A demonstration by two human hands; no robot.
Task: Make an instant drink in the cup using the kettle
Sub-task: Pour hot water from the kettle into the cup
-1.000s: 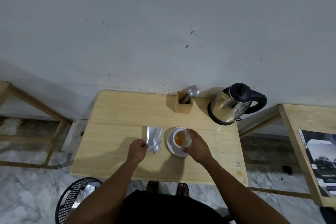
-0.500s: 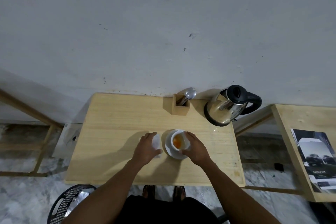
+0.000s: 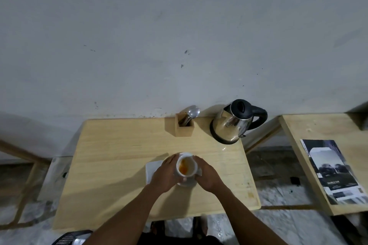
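Note:
A white cup (image 3: pixel 186 167) with orange powder in its bottom stands on a white saucer (image 3: pixel 187 183) near the front middle of the wooden table (image 3: pixel 119 155). My left hand (image 3: pixel 165 175) wraps the cup's left side and my right hand (image 3: pixel 207 175) wraps its right side. A silver sachet (image 3: pixel 152 169) lies flat just left of the cup, partly under my left hand. The steel kettle (image 3: pixel 233 123) with a black lid and handle sits at the table's back right corner, away from both hands.
A wooden holder (image 3: pixel 184 127) with a spoon (image 3: pixel 192 113) stands at the back beside the kettle. A second table at the right carries a dark magazine (image 3: pixel 334 171). A black basket (image 3: pixel 71 237) sits on the floor at the lower left. The wall is close behind.
My left hand let go of the sachet and moved right onto the cup. The right hand stayed on the cup. The camera view shifted slightly.

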